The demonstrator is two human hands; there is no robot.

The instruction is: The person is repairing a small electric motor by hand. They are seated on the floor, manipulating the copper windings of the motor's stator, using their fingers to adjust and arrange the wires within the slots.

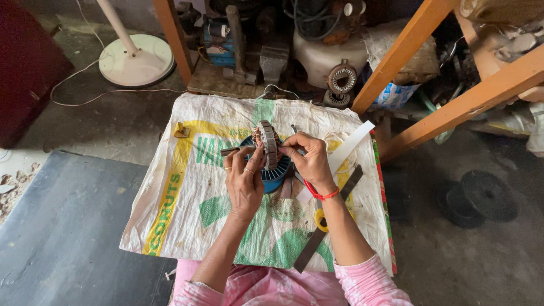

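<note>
A ring-shaped metal motor stator (267, 144) with copper windings is held upright on edge between both my hands, above a blue round part (274, 177). My left hand (243, 180), with rings on its fingers, grips the stator's left side and also holds a thin metal rod (233, 151) that points left. My right hand (309, 162), a red thread at its wrist, pinches the stator's right side. Both hands hover over a white woven sack (187, 198) spread on a small table.
On the sack lie a white plastic strip (351, 146), a long dark flat bar (323, 233), yellow-handled scissors (321, 220) and a small brass piece (181, 132). Orange wooden frame legs (453, 107), motor parts (341, 79) and a fan base (136, 59) stand behind. Dark discs (479, 198) lie at the right.
</note>
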